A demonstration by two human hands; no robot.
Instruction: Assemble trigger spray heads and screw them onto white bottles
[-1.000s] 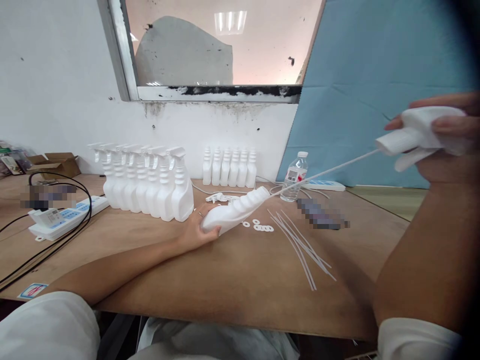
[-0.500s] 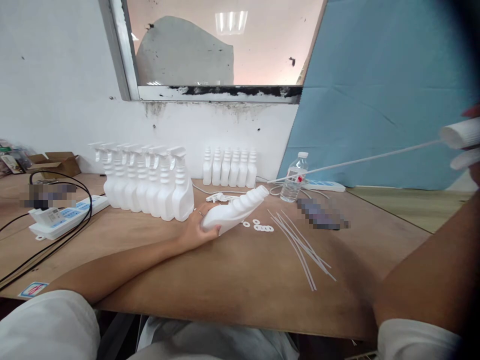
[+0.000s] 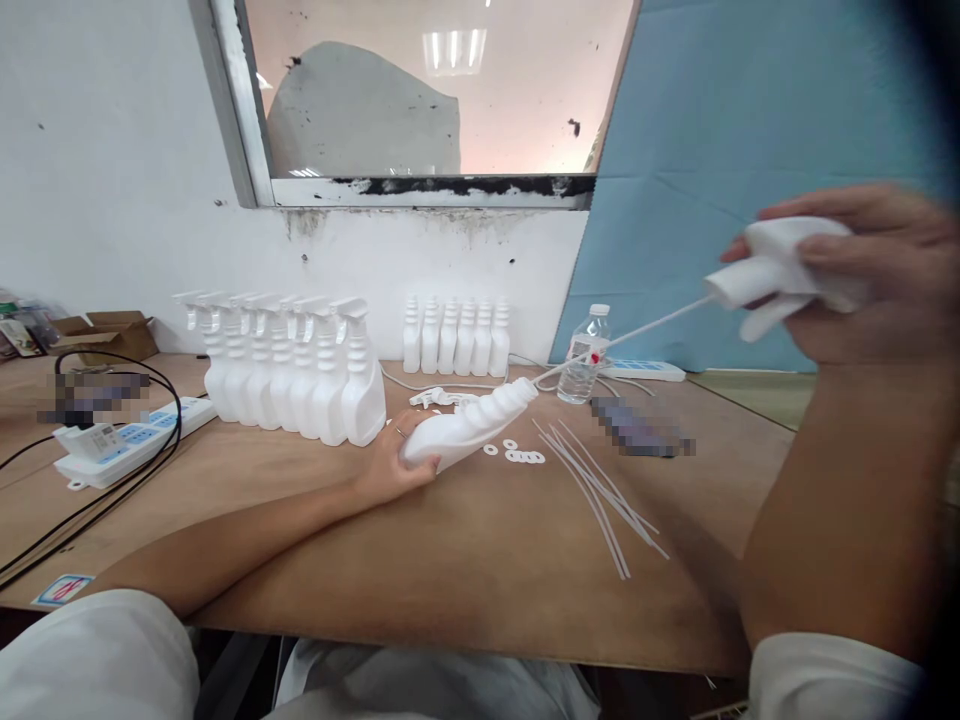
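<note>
A white spray bottle [image 3: 469, 428] lies tilted in my left hand [image 3: 397, 455], which is wrapped round its base, with the open neck pointing up and right. Raised at the right, my right hand [image 3: 877, 270] grips a white trigger sprayer head [image 3: 784, 260]. From that head a long thin white tube [image 3: 645, 327] runs down to the bottle's mouth, its far end inside or right at the opening. Behind the bottle rest loose trigger sprayer heads [image 3: 439, 398]. Small white ring washers [image 3: 525, 457] and several loose white tubes [image 3: 600, 490] lie on the table to its right.
Assembled spray bottles [image 3: 300, 380] stand in a row at left, and bottles without heads [image 3: 456, 338] stand by the wall. A clear water bottle [image 3: 585, 360], a blurred-out phone-like object [image 3: 637, 428] and a power strip [image 3: 139, 435] with black cables are also on the table [image 3: 450, 570].
My right hand has moved left and inward with the sprayer head, bringing the tube's end from beside the neck to the bottle's mouth. My left hand keeps the bottle almost still.
</note>
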